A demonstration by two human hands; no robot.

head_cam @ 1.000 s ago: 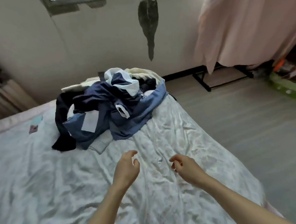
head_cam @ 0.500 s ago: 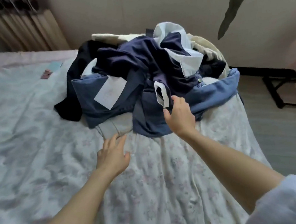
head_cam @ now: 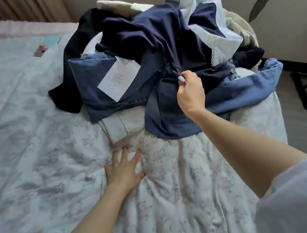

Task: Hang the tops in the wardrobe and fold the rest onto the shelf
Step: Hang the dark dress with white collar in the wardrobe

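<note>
A heap of clothes lies at the far end of the bed. On top is a dark navy garment point(head_cam: 152, 33), under it blue denim point(head_cam: 243, 88) with a white paper tag point(head_cam: 119, 78), plus white and cream pieces. My right hand point(head_cam: 190, 92) is on the heap and pinches a fold of the navy garment between thumb and fingers. My left hand point(head_cam: 125, 169) lies flat with spread fingers on the floral bedsheet point(head_cam: 175, 198), just below a pale folded piece point(head_cam: 120, 127) at the heap's near edge.
The bed's right edge drops to a grey floor point(head_cam: 304, 130), where a black metal frame point(head_cam: 304, 90) stands. A beige wall point(head_cam: 281, 34) rises behind the heap. Small cards point(head_cam: 46, 45) lie on the sheet at the far left.
I have leaned closer to the heap. My right hand moved up onto the clothes and took hold of the navy fabric. My left hand flattened onto the sheet.
</note>
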